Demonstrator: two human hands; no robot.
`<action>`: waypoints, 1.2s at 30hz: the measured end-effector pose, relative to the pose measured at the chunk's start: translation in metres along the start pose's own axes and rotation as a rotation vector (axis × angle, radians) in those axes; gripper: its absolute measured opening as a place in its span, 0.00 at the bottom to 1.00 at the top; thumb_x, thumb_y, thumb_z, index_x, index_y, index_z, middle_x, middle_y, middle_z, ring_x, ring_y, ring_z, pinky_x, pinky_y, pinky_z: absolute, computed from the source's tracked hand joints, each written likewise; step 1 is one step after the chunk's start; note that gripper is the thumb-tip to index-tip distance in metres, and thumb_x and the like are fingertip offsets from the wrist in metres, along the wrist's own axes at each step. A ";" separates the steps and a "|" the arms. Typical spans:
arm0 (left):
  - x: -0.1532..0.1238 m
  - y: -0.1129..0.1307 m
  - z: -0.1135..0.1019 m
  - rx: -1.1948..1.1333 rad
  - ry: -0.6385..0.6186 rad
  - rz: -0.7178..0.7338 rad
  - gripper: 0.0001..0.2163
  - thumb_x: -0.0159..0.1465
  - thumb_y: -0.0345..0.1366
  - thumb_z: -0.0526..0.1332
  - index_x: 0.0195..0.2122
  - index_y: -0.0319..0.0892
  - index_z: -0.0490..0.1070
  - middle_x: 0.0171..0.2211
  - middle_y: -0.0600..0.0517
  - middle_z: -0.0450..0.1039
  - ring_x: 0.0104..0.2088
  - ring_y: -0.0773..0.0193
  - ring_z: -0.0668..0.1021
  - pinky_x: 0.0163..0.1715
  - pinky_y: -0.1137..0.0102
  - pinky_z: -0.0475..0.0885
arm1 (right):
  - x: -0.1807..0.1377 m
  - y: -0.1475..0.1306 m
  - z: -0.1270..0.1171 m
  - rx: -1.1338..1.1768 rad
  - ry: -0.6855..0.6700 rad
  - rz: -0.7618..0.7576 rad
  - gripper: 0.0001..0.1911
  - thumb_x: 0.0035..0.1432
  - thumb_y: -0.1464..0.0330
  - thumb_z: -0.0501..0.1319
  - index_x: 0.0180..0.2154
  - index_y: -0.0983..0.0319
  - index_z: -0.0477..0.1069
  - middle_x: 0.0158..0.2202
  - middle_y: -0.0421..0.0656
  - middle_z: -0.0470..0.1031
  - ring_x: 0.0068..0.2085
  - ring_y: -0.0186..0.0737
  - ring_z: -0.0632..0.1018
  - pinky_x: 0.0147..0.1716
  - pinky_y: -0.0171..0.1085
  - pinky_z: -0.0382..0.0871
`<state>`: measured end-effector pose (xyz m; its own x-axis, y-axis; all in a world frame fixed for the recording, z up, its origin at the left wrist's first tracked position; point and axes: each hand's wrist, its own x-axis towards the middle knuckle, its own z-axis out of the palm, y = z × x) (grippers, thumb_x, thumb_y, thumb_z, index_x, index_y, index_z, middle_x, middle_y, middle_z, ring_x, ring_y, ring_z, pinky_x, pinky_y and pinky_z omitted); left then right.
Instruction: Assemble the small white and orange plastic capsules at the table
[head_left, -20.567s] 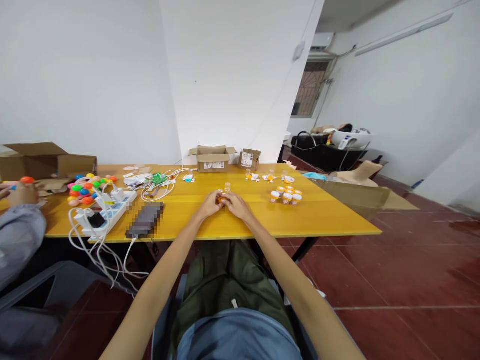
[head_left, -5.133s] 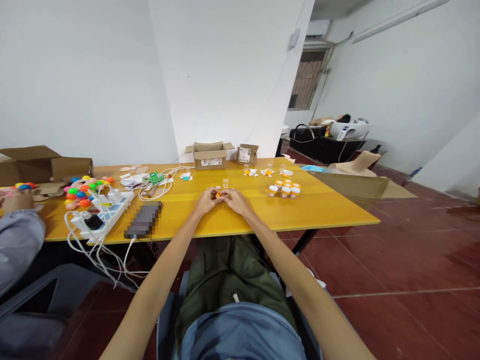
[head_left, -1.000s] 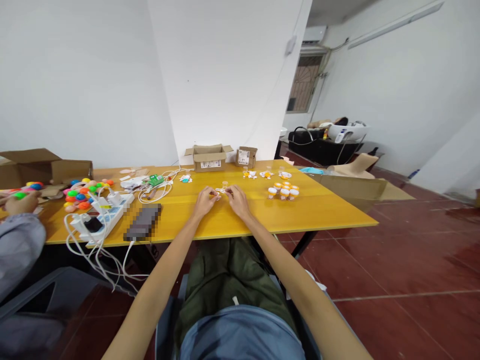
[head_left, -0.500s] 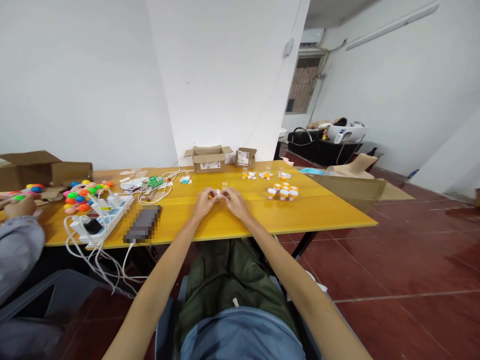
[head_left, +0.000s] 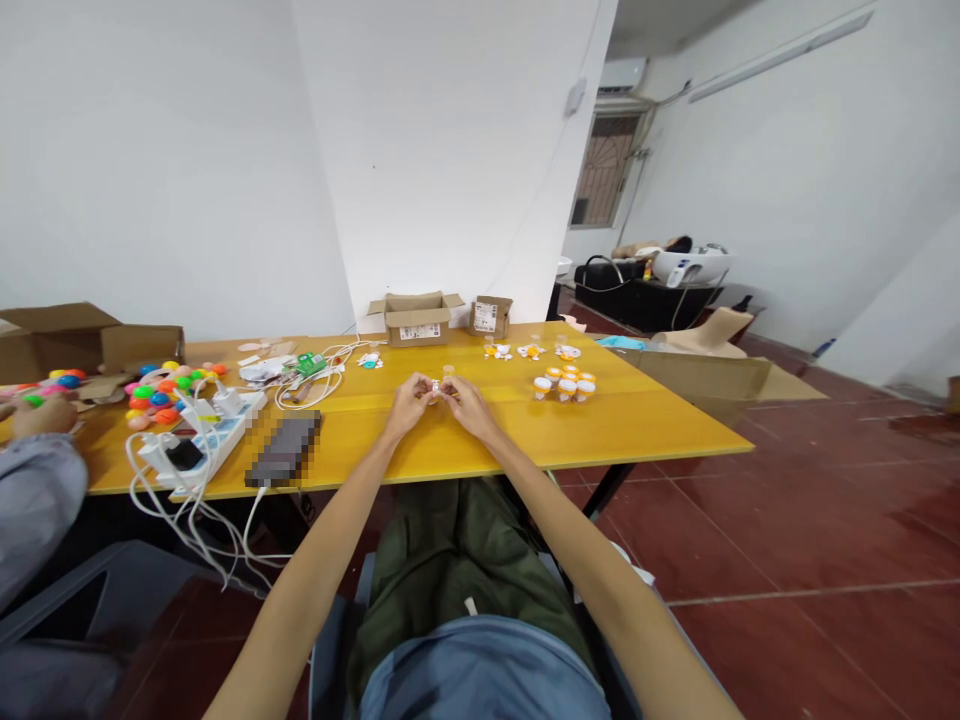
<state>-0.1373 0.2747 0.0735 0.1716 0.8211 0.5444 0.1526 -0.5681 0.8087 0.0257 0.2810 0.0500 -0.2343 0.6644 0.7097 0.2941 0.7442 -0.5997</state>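
My left hand (head_left: 412, 402) and my right hand (head_left: 463, 400) meet over the yellow table (head_left: 442, 445), fingers closed in a pinch. Between their fingertips is a small white piece (head_left: 435, 386), mostly hidden and too small to name. Just behind the fingers stands a small clear cup (head_left: 448, 371). To the right is a group of small cups with orange and white lids (head_left: 568, 382). Small orange and white pieces (head_left: 498, 351) lie farther back, and a teal and white piece (head_left: 370, 360) lies back left.
Two cardboard boxes, a larger one (head_left: 417, 322) and a smaller one (head_left: 491, 317), stand against the wall. Left are a power strip (head_left: 214, 440), a phone (head_left: 285, 448), white cables and colourful balls (head_left: 161, 398). A co-worker's hand (head_left: 45, 415) is at the far left.
The white piece between my fingertips shows slightly more and seems turned. My hands stay in nearly the same place; the rest looks unchanged.
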 end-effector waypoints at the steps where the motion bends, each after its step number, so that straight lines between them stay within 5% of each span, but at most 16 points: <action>1: 0.000 0.000 0.000 -0.008 -0.003 -0.002 0.08 0.56 0.38 0.68 0.31 0.43 0.70 0.28 0.56 0.73 0.28 0.67 0.77 0.32 0.70 0.75 | 0.000 0.000 0.000 -0.003 -0.004 0.003 0.06 0.60 0.71 0.57 0.36 0.57 0.71 0.37 0.43 0.76 0.40 0.43 0.77 0.44 0.42 0.74; 36: 0.001 0.003 -0.003 -0.032 -0.040 -0.102 0.13 0.55 0.46 0.69 0.35 0.41 0.77 0.33 0.49 0.81 0.33 0.60 0.82 0.37 0.65 0.79 | -0.003 -0.002 0.001 -0.126 0.021 -0.010 0.08 0.60 0.73 0.56 0.40 0.56 0.70 0.41 0.44 0.76 0.42 0.42 0.77 0.44 0.41 0.74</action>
<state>-0.1395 0.2746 0.0770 0.1961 0.8712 0.4501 0.1401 -0.4792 0.8664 0.0248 0.2775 0.0483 -0.2189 0.6549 0.7234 0.4068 0.7351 -0.5424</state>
